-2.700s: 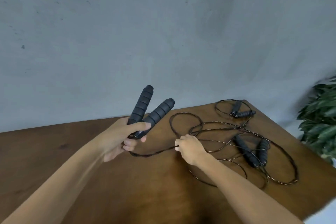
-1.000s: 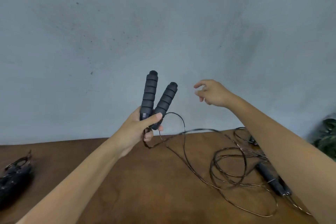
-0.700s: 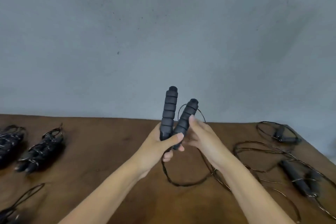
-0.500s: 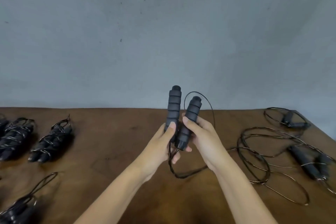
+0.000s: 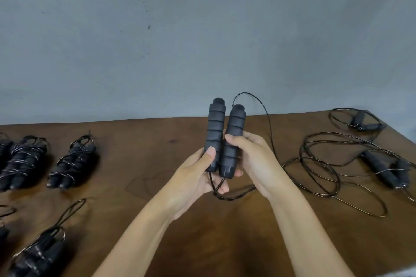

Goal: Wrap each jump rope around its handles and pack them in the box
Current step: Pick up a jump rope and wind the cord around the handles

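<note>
The two handles point(image 5: 224, 137) at the centre look like matt black foam, ribbed in soft rings, with harder, smoother plastic end caps. Their rope point(image 5: 267, 119) is a thin, glossy black cord that catches light. The bench point(image 5: 139, 164) is dark brown wood with a smooth, faintly sheened finish and visible grain. At nine o'clock, the wrapped bundles point(image 5: 72, 162) show the same dull foam crossed by shiny cord. At twelve o'clock, the wall point(image 5: 202, 29) is matt grey, rough and speckled.

A brown wooden table point(image 5: 157, 186) carries everything. On its left part lie wrapped rope bundles point(image 5: 72, 162), side by side. On its right part lie loose ropes point(image 5: 319, 175) in coils, with a handle pair point(image 5: 387, 171) among them and another pair point(image 5: 364, 122) toward the table's far right corner.
</note>
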Tool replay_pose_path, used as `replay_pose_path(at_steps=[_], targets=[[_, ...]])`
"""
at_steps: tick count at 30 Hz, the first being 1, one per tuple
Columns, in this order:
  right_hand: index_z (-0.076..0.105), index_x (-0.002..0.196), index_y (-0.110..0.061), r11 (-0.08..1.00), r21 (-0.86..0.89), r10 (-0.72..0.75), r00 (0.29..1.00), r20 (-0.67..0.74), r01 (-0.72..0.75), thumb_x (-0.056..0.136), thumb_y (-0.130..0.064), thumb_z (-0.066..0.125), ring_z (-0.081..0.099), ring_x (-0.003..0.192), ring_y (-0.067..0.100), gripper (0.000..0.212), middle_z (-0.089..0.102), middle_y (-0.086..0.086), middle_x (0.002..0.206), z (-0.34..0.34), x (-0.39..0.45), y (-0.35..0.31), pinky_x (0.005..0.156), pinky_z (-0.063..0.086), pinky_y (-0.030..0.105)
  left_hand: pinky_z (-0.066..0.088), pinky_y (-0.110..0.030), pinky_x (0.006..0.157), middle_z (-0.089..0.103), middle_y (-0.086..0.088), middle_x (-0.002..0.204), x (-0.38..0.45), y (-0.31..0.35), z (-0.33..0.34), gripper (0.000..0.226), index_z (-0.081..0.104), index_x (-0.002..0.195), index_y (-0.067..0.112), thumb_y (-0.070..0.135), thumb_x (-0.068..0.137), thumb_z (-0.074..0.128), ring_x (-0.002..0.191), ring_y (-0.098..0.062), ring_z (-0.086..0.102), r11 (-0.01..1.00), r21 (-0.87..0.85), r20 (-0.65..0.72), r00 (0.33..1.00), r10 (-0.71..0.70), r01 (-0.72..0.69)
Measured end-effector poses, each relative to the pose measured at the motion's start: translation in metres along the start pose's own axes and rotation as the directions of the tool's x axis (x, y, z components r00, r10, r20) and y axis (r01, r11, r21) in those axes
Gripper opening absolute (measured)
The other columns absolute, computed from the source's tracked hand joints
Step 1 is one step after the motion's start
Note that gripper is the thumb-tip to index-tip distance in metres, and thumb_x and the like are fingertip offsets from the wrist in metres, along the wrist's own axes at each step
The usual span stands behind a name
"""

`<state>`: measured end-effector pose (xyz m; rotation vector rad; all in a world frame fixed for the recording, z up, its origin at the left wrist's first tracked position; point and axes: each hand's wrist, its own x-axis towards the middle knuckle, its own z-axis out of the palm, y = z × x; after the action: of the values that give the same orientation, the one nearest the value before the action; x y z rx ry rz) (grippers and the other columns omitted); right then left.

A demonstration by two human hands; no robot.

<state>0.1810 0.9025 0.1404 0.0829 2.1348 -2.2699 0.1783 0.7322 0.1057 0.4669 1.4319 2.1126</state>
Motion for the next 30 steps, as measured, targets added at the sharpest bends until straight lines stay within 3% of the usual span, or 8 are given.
replay_pose_path(at_steps=[9, 11, 13, 14, 16, 20, 25, 30], targets=[[0.067, 0.107, -0.001, 1.000, -0.019, -0.017, 1.000, 0.020, 0.017, 0.100, -0.023, 0.059, 0.063, 0.070, 0.017, 0.025, 0.071, 0.009, 0.091, 0.013, -0.002, -0.011, 0.044, 0.035, 0.026, 0.053, -0.038, 0.081, 0.065, -0.037, 0.124, -0.007, 0.010, -0.008, 0.055, 0.053, 0.143, 0.004, 0.045, 0.106, 0.044, 0.076, -0.028, 0.056, 1.000, -0.008, 0.027, 0.999, 0.026, -0.026], [0.066, 0.113, -0.003, 1.000, -0.013, -0.016, 0.999, 0.039, 0.016, 0.101, -0.024, 0.059, 0.066, 0.077, 0.021, 0.025, 0.074, 0.009, 0.096, 0.015, -0.002, -0.016, 0.049, 0.039, 0.029, 0.053, -0.038, 0.081, 0.066, -0.037, 0.123, -0.006, 0.012, -0.010, 0.055, 0.054, 0.142, 0.003, 0.044, 0.107, 0.044, 0.078, -0.029, 0.057, 1.000, -0.012, 0.038, 0.999, 0.016, -0.016], [0.065, 0.122, -0.009, 0.999, 0.031, -0.026, 0.998, 0.063, 0.025, 0.101, -0.024, 0.061, 0.073, 0.100, 0.025, 0.026, 0.076, 0.007, 0.112, 0.016, 0.000, -0.022, 0.074, 0.057, 0.041, 0.054, -0.038, 0.081, 0.071, -0.030, 0.113, -0.005, 0.012, -0.011, 0.054, 0.055, 0.141, 0.001, 0.042, 0.107, 0.045, 0.089, -0.044, 0.059, 1.000, -0.011, 0.060, 0.998, -0.013, 0.014], [0.064, 0.125, -0.010, 0.998, 0.054, -0.038, 0.997, 0.066, 0.035, 0.100, -0.024, 0.062, 0.073, 0.107, 0.027, 0.029, 0.076, 0.008, 0.116, 0.017, 0.001, -0.025, 0.090, 0.057, 0.047, 0.054, -0.039, 0.082, 0.073, -0.024, 0.106, -0.004, 0.012, -0.011, 0.054, 0.056, 0.140, -0.001, 0.041, 0.108, 0.045, 0.098, -0.054, 0.057, 1.000, -0.012, 0.074, 0.997, -0.028, 0.029], [0.061, 0.129, -0.009, 0.996, 0.070, -0.054, 0.997, 0.060, 0.050, 0.098, -0.023, 0.065, 0.073, 0.109, 0.030, 0.034, 0.075, 0.009, 0.118, 0.018, 0.004, -0.031, 0.101, 0.054, 0.052, 0.055, -0.042, 0.086, 0.074, -0.022, 0.106, -0.003, 0.013, -0.011, 0.054, 0.057, 0.138, -0.003, 0.040, 0.108, 0.046, 0.106, -0.056, 0.055, 0.999, -0.015, 0.096, 0.994, -0.049, 0.050], [0.062, 0.126, -0.008, 0.998, 0.041, -0.048, 0.996, 0.077, 0.045, 0.099, -0.025, 0.064, 0.073, 0.108, 0.030, 0.033, 0.075, 0.010, 0.117, 0.020, 0.010, -0.039, 0.100, 0.054, 0.053, 0.056, -0.048, 0.096, 0.069, -0.034, 0.121, 0.001, 0.019, -0.016, 0.055, 0.059, 0.136, -0.007, 0.037, 0.107, 0.047, 0.110, -0.051, 0.064, 0.998, -0.040, 0.122, 0.991, -0.053, 0.058], [0.062, 0.125, -0.007, 0.998, 0.062, -0.034, 0.997, 0.066, 0.030, 0.099, -0.026, 0.063, 0.073, 0.107, 0.029, 0.032, 0.075, 0.013, 0.115, 0.024, 0.017, -0.047, 0.096, 0.057, 0.053, 0.057, -0.049, 0.096, 0.068, -0.033, 0.125, 0.012, 0.030, -0.019, 0.054, 0.062, 0.133, -0.009, 0.035, 0.103, 0.055, 0.107, -0.043, 0.071, 0.996, -0.066, 0.132, 0.990, -0.056, 0.065], [0.062, 0.125, -0.007, 0.997, -0.034, -0.067, 0.994, 0.085, 0.070, 0.101, -0.026, 0.062, 0.075, 0.101, 0.022, 0.031, 0.077, 0.010, 0.111, 0.025, 0.021, -0.058, 0.080, 0.063, 0.037, 0.063, -0.048, 0.090, 0.074, -0.024, 0.120, 0.027, 0.044, 0.000, 0.060, 0.069, 0.126, 0.005, 0.045, 0.082, 0.075, 0.105, -0.045, 0.073, 0.981, -0.170, 0.069, 0.995, -0.077, 0.088]])
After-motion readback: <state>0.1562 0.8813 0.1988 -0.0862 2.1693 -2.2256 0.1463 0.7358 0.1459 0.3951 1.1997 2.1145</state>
